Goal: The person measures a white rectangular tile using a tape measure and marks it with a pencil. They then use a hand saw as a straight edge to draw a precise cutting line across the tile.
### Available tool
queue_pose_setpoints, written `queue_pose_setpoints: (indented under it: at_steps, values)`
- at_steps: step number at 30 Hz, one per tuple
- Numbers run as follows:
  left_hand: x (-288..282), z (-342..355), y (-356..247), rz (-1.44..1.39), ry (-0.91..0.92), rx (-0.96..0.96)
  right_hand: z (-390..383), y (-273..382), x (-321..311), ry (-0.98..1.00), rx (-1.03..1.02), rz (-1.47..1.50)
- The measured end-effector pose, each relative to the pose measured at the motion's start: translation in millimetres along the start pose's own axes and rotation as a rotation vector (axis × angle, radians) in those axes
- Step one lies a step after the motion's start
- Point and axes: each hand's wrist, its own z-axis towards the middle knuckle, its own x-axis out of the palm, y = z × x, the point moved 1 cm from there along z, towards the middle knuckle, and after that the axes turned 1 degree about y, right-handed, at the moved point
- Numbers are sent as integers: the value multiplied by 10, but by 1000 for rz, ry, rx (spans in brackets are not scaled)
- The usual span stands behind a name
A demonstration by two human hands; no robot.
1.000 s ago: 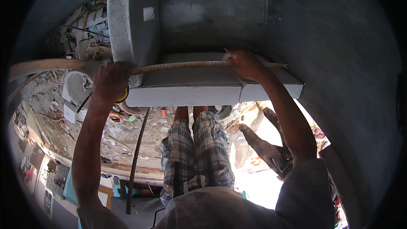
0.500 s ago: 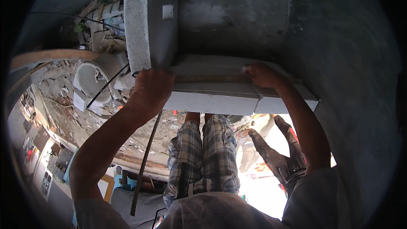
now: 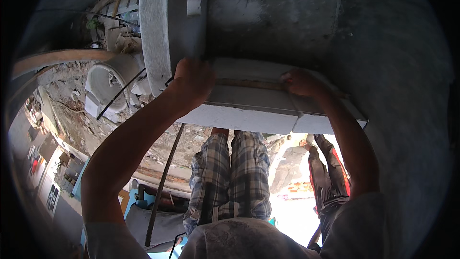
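Observation:
A pale, smooth-faced row of building blocks (image 3: 244, 116) runs across in front of me, with a joint toward its right end. Along the top lies a narrow brownish strip (image 3: 249, 84), its material unclear. My left hand (image 3: 194, 84) is closed at the strip's left end, beside the upright grey pillar (image 3: 154, 33); its fingers are turned away from view. Over the right part of the strip, my right hand (image 3: 304, 81) is closed with its fingertips at the strip's end. A thin line (image 3: 258, 108) stretches along the blocks' front edge.
A pale bucket (image 3: 103, 84) stands amid rubble at left. A ribbed steel rod (image 3: 163, 187) hangs below my left forearm. Grey walls (image 3: 393, 91) enclose the right side. Another person's dark-trousered legs (image 3: 330, 182) show beyond my right arm.
My left hand has moved right and away from me along the block top, off the pillar's foot. My right hand shifts slightly right. The other person's legs have changed position.

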Motion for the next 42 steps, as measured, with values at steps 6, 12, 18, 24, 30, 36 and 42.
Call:
queue_pose_setpoints:
  at_steps: [6,12,18,24,30,36,42]
  values:
    - [16,220,115,-7,72,13,44,-40,-112,118,11,67]
    - [80,346,87,-21,50,-12,85,-122,-51,137,62,50]
    - [202,478,27,-73,23,-25,136,-107,-94,147,72,-72]
    - [59,488,56,-73,28,-20,177,-182,-46,57,26,-22]
    - [82,478,91,-117,50,2,389,98,-168,-26,100,248]
    - [101,469,142,-153,34,1,773,490,-63,-128,218,826]
    - [54,446,181,-176,8,6,1018,446,230,-37,216,819]
